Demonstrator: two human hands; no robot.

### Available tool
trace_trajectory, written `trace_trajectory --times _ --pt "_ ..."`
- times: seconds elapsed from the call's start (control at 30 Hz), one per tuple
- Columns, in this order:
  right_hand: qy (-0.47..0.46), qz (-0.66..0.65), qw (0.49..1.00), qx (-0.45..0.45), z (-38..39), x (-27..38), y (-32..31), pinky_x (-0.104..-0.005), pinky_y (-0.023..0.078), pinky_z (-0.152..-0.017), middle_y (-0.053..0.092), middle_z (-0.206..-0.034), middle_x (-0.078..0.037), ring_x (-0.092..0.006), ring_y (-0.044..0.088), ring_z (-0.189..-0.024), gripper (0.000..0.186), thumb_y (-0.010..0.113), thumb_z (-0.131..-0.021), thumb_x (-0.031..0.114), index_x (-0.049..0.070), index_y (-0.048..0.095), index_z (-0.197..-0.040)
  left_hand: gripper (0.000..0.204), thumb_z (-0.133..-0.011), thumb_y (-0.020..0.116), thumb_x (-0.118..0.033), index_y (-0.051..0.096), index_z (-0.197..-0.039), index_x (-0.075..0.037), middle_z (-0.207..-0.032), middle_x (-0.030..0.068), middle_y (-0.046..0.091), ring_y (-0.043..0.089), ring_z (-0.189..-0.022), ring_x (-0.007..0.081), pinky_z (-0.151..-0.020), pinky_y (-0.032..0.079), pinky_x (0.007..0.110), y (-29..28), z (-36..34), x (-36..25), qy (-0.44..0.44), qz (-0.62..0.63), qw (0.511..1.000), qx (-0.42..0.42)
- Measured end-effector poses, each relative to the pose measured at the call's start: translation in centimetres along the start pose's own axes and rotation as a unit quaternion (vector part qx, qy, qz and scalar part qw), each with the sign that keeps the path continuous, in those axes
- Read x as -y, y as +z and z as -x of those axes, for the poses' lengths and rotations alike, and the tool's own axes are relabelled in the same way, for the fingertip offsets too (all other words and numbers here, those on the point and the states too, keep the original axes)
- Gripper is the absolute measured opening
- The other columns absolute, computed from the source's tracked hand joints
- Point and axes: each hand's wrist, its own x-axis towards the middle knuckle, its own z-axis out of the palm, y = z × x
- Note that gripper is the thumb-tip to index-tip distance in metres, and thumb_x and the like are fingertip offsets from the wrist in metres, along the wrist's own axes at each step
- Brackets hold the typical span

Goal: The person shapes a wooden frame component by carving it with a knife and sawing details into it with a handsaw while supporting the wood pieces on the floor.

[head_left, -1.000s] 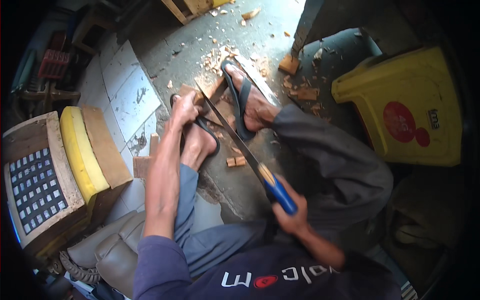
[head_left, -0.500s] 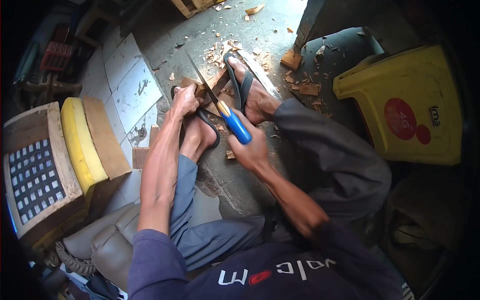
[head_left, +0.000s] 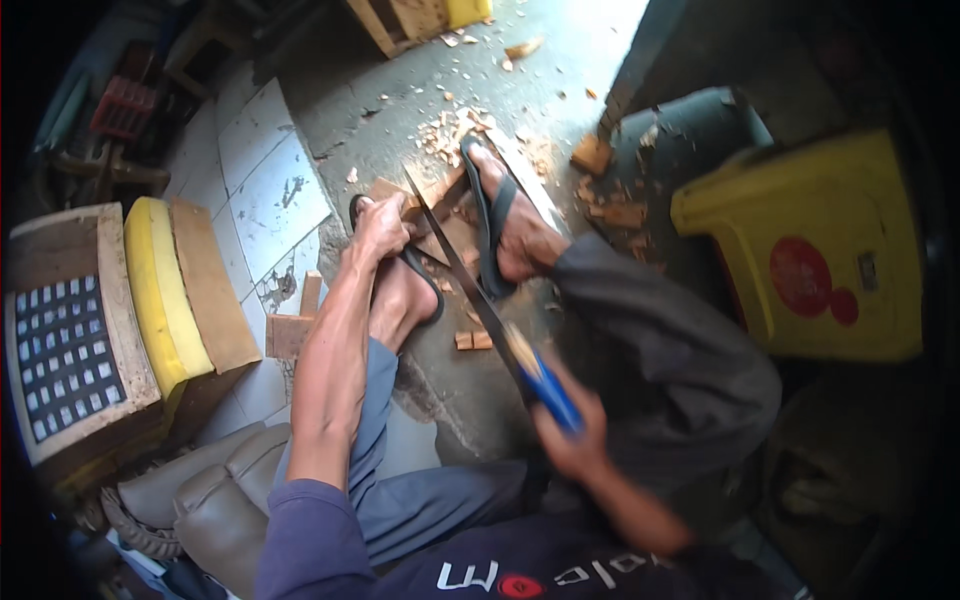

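Observation:
My left hand is closed on a wooden piece lying between my sandalled feet, beside other offcuts on the concrete. My right hand, blurred by motion, grips the blue and light-wood handle of a saw, low over my bent right leg. The blade runs diagonally up to the wooden piece beside my left fingers; whether its teeth touch the wood is hard to tell. Pale shavings are heaped beyond my feet, and small split blocks lie nearer me.
A yellow plastic stool is at right. At left are wooden boxes with yellow padding and a checkered top, white tiles, a brown cushion and a red crate. A wooden frame stands at the back.
My right hand pushed the saw forward toward the wood half a second ago and has now drawn back toward my body. My left hand stays on the wood.

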Motion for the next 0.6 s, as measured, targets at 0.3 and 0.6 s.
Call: trace_trajectory --times 0.3,0.6 --pt "0.023 0.015 0.999 -0.026 1.9 0.3 -0.6 -0.0269 0.053 -0.074 0.071 -0.091 -0.013 -0.0078 0.065 -0.081 0.067 0.064 -0.081 0.003 0.005 0.054 -0.147 0.041 -0.086 0.076 -0.017 0.058 -0.119 0.000 -0.109 0.0345 0.068 0.065 -0.112 0.0463 -0.097 0.049 0.052 -0.7 -0.7 -1.4 -0.085 0.073 0.991 0.071" --pt "0.031 0.050 0.998 0.015 3.3 3.3 -2.5 -0.0390 0.056 -0.079 0.073 -0.103 -0.024 -0.0236 0.072 -0.080 0.065 0.064 -0.080 0.005 0.007 0.057 -0.145 0.039 -0.083 0.075 -0.012 0.060 -0.116 0.001 -0.111 0.0291 0.070 0.066 -0.111 0.0446 -0.096 0.053 0.048 0.2 0.4 -1.1 -0.100 0.038 0.993 0.051"
